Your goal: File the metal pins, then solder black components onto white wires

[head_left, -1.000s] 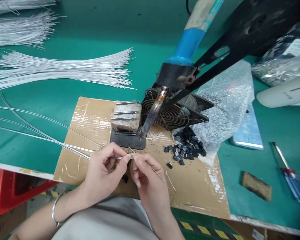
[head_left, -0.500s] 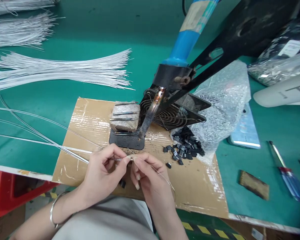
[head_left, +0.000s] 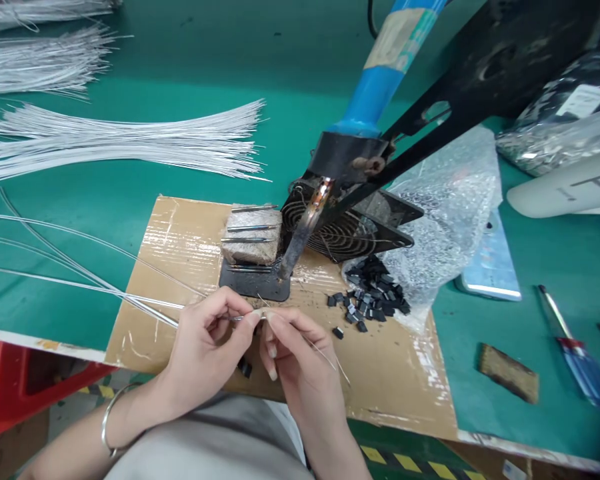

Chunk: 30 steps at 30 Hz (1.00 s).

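My left hand [head_left: 210,343] is closed in a pinch, fingertips on a thin silvery rod [head_left: 237,319] that points toward my other hand. Pinched shut beside it, its fingertips touching the left ones, my right hand [head_left: 297,347] has a thin wire [head_left: 325,353] running out over its back. The exact join between the fingertips is hidden. White wires [head_left: 155,300] lead in from the left to behind my left hand. Just beyond the fingers, a pale block [head_left: 253,245] bearing several slim metal rods rests on a black plate [head_left: 255,285]. A small black piece [head_left: 245,367] lies below my hands.
A blue-handled soldering iron [head_left: 305,230] hangs in a black stand, tip over the plate, before a black fan [head_left: 330,233]. Black pieces [head_left: 375,293] spill from a bubble-wrap bag [head_left: 435,220]. White wire bundles [head_left: 130,143] lie back left; a screwdriver [head_left: 580,363] lies right.
Both hands stay almost in place. The wire over my right hand has shifted: its loop has straightened into loose ends. The view has moved very slightly.
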### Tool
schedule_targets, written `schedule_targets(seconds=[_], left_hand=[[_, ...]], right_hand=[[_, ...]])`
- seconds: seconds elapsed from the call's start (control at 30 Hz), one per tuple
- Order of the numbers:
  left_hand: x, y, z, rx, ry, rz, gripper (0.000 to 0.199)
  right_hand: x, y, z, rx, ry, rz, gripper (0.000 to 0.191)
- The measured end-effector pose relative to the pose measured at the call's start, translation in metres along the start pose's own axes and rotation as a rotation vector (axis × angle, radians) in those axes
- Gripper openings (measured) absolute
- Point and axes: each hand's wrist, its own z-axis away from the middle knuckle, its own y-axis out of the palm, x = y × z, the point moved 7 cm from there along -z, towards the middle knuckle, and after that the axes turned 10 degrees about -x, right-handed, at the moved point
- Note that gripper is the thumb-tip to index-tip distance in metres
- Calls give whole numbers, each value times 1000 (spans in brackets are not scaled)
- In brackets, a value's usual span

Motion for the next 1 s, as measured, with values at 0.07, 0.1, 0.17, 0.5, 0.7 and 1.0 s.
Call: schedule_targets(seconds=[0.07, 0.1, 0.17, 0.5, 0.7, 1.0], left_hand=[[-1, -2, 0, -3, -18, 9, 20], [-1, -3, 0, -7, -29, 11, 20], [-1, -4, -1, -6, -51, 14, 20], [-8, -1, -1, 53, -80, 4, 20], [-6, -5, -3, 37, -82, -15, 20], [-6, -6, -1, 12, -51, -27, 20]], right_hand=[[5, -4, -1, -13, -53, 30, 26], [9, -6, -1, -23, -95, 52, 27], [15, -9, -1, -31, -181, 108, 27], [22, -8, 0, -26, -347, 289, 16], [28, -22, 2, -110, -406, 257, 18], [20, -6, 12, -27, -366, 293, 7]])
